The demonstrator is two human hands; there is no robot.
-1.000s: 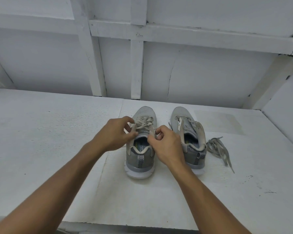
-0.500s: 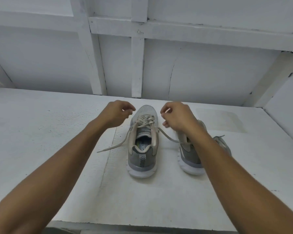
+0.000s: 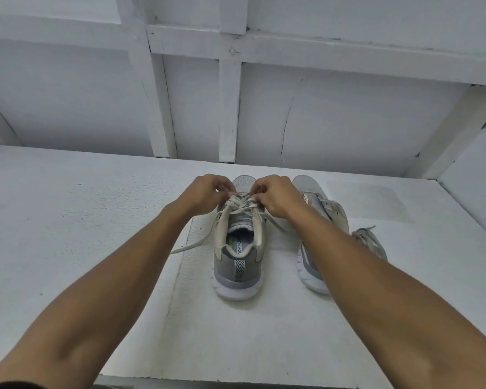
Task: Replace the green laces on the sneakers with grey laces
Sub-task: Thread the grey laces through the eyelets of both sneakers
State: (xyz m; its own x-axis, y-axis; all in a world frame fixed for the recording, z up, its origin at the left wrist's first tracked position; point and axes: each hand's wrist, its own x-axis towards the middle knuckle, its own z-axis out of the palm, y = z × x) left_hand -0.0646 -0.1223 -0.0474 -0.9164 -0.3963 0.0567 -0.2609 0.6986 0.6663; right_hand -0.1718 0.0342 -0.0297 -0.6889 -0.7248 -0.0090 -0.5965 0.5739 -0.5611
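Left hand (image 3: 205,192) and right hand (image 3: 275,196) each pinch the lace (image 3: 240,204) atop the sneaker (image 3: 237,265)

The sneaker (image 3: 237,256) in the middle of the frame has a matt grey knit cloth upper, a smooth pale collar lining, a woven patterned heel strip and a matt white sole that looks like foam or rubber. Its laces (image 3: 240,204) are flat woven cloth, dull grey-beige. The second sneaker (image 3: 312,192), right of centre, has the same matt mesh. The loose lace (image 3: 369,240) further right is flat grey cloth. The board (image 3: 68,220) beneath is white, matt and grainy. The wall (image 3: 348,122) across the upper frame is matt white-painted timber with cracks.
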